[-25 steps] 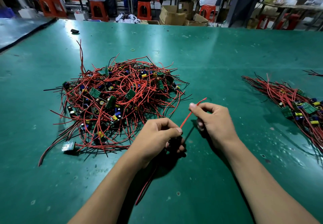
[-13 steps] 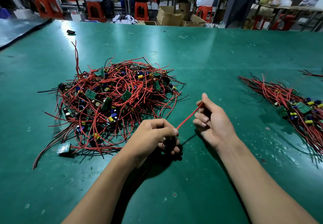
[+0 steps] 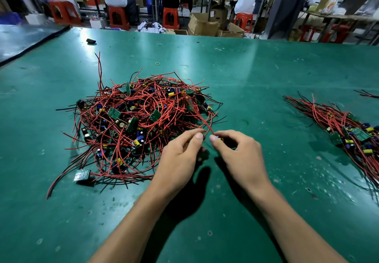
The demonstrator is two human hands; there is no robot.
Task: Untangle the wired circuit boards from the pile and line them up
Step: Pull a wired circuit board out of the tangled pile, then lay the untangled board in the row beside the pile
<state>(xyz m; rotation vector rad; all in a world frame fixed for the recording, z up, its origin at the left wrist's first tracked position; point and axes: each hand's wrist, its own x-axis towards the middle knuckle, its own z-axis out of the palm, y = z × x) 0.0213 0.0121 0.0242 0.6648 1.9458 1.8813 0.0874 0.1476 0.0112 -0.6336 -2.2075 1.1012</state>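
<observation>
A tangled pile [image 3: 139, 123] of small green circuit boards with red and black wires lies left of centre on the green table [image 3: 246, 74]. A lined-up row of wired boards [image 3: 348, 131] lies at the right. My left hand [image 3: 180, 160] and right hand [image 3: 240, 156] meet at the pile's near right edge, thumbs almost touching. The left hand pinches a red wire [image 3: 206, 126], and a green board [image 3: 203, 156] shows under its fingers. The right hand's curled fingers pinch the wire beside a small blue part; what else it holds is hidden.
One loose board [image 3: 82, 175] lies at the pile's near left corner. A small black object [image 3: 90, 41] and a rubber band [image 3: 157, 63] lie farther back. More wires [image 3: 369, 94] show at the far right edge. People sit on red stools beyond the table.
My right hand slid down the red wire toward my left hand and closed its fingers. Both hands now sit close together against the pile's edge.
</observation>
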